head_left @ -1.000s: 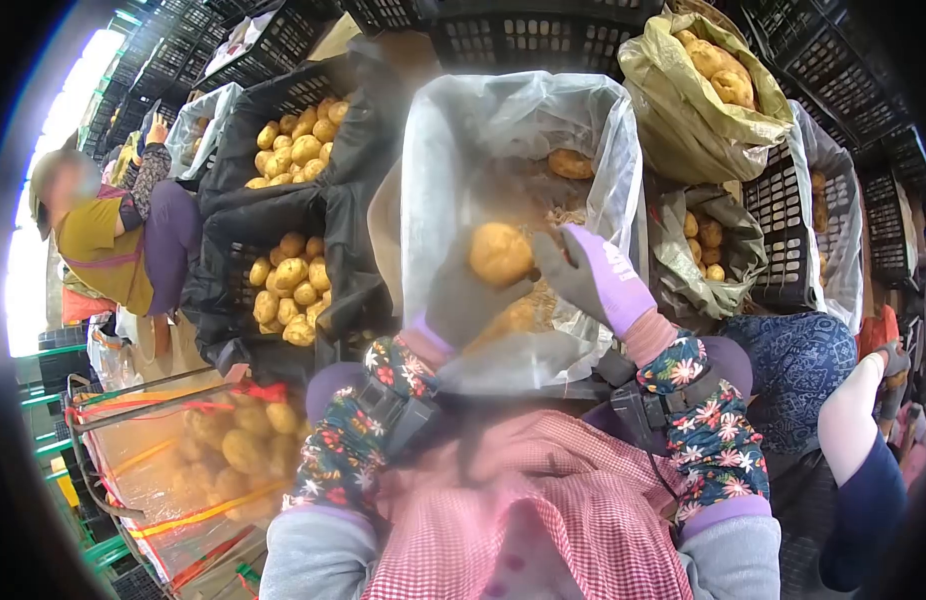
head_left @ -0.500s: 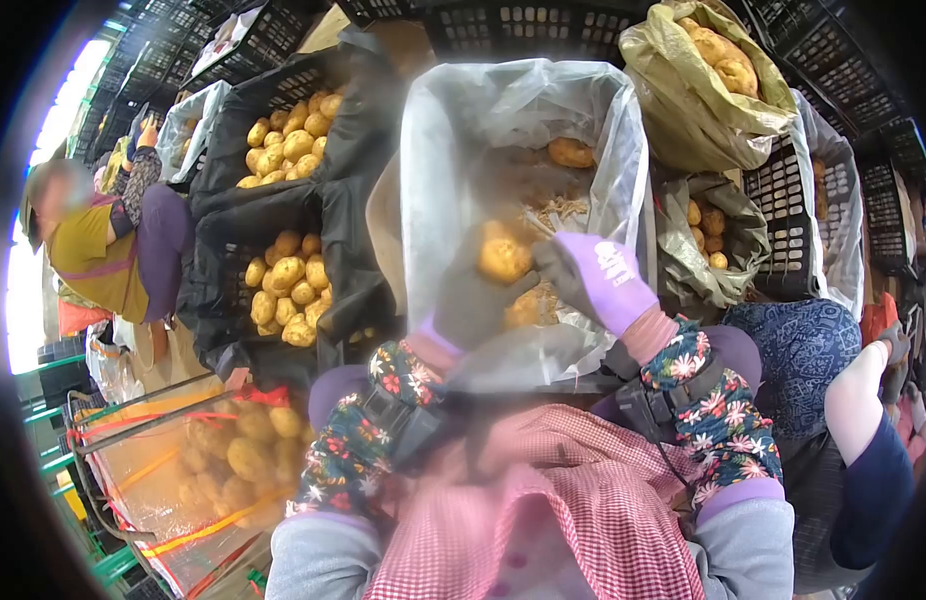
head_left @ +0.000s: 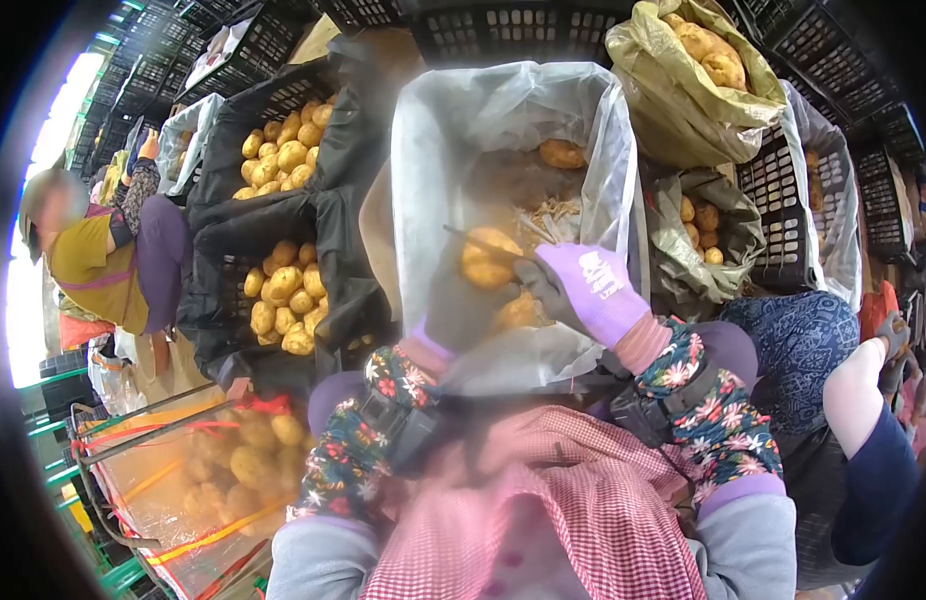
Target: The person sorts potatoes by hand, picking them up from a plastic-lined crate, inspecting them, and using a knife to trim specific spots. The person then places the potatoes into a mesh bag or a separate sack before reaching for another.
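Observation:
A yellow potato (head_left: 491,257) is held over a bin lined with clear plastic (head_left: 419,170). My left hand (head_left: 451,308), in a purple glove with dark fingers, is closed on the potato's left and lower side; haze on the lens blurs those fingers. From the right, my right hand (head_left: 581,288), gloved the same way, presses its bent dark fingers against the potato's lower right edge. Below these fingers, another potato (head_left: 521,312) lies in the bin. A third potato (head_left: 563,153) rests near the far right wall, and pale dry scraps (head_left: 555,215) lie between.
Two black-lined crates of potatoes (head_left: 291,295) stand to the left, with a clear bag of potatoes (head_left: 245,465) nearer me. On the right are a green sack (head_left: 683,125), a smaller sack (head_left: 708,270) and a black crate (head_left: 778,195). Other people (head_left: 113,250) sit on both sides.
The held potato has shifted slightly left and turned. My right hand has moved a little down and left, its fingers now at the potato's lower right. The view has shifted slightly.

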`<state>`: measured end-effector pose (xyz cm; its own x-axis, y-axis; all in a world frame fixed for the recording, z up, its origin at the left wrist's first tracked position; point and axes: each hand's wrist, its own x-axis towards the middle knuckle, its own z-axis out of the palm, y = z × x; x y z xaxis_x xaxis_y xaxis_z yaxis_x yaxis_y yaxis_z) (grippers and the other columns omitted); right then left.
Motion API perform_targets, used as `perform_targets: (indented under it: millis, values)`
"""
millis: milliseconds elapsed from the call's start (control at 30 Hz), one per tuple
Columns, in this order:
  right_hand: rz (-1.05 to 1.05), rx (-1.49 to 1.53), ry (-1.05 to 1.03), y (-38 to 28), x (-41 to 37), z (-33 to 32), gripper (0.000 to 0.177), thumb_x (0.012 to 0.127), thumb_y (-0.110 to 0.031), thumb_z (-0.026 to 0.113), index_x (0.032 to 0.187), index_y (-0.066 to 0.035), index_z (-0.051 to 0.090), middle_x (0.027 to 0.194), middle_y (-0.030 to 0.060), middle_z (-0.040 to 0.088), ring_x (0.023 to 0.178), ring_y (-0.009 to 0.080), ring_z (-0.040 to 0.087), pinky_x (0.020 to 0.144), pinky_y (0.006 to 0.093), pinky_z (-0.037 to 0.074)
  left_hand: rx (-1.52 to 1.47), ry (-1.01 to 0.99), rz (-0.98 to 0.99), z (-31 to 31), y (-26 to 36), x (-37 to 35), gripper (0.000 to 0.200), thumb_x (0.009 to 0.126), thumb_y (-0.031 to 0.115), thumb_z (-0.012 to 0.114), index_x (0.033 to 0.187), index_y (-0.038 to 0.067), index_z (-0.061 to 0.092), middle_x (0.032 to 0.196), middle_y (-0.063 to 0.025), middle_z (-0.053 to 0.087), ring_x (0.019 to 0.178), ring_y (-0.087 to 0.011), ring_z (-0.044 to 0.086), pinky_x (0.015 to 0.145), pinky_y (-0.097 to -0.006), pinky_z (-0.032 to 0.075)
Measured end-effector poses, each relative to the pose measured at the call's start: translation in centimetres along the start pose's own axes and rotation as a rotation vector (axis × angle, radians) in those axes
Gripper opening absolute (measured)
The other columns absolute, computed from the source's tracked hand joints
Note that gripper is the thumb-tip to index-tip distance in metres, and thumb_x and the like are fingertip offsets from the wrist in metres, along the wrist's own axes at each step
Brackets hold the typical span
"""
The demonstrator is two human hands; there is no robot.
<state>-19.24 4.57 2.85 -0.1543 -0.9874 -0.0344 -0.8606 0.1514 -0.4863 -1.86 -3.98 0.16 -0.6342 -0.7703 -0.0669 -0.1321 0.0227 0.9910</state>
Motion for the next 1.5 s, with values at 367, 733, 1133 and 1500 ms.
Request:
perform_targets:
  millis: [367,733,1133,1500]
  values:
    - [-0.134,0.076,0.024,0.2,0.1,1.0,0.016,0.086,-0.027,0.062,0.084,-0.011,0.063,0.076,0.015,0.064,0.076,0.0369,0.065,0.065,0.0469,0.051,-0.219,-0.137,-0.037,0.2,0.2,0.1,0.054,0.081,0.005,0.077,0.126,0.005,0.047,0.115,-0.0109,0.061,0.101,-0.0215,0.065,0.088,-0.0346,0.055]
    - [0.277,0.706,-0.118,0.9,1.6,2.0,0.059,0.086,-0.042,0.066,0.122,0.003,0.054,0.1,0.0153,0.066,0.091,0.0284,0.064,0.079,0.0389,0.051,-0.168,-0.109,-0.055,0.3,0.6,-0.5,0.057,0.082,-0.001,0.074,0.131,0.003,0.046,0.119,-0.0103,0.061,0.105,-0.0201,0.065,0.091,-0.0328,0.055]
    - [0.243,0.509,-0.039,1.5,1.5,-0.1,0.048,0.089,-0.047,0.063,0.102,0.0,0.063,0.076,0.0069,0.057,0.067,0.0192,0.055,0.065,0.0342,0.048,-0.856,-0.129,-0.226,-0.4,2.7,-0.1,0.056,0.095,0.015,0.06,0.145,0.006,0.036,0.133,-0.0151,0.051,0.123,-0.0256,0.052,0.103,-0.0408,0.046]
    - [0.246,0.227,-0.145,-0.8,0.6,-1.0,0.06,0.087,-0.06,0.06,0.1,-0.002,0.065,0.075,0.0155,0.063,0.068,0.0284,0.063,0.061,0.0399,0.049,-1.008,-0.081,-0.147,-1.0,0.1,0.1,0.055,0.096,0.018,0.054,0.146,0.007,0.033,0.136,-0.0156,0.048,0.124,-0.0287,0.05,0.107,-0.0435,0.041]
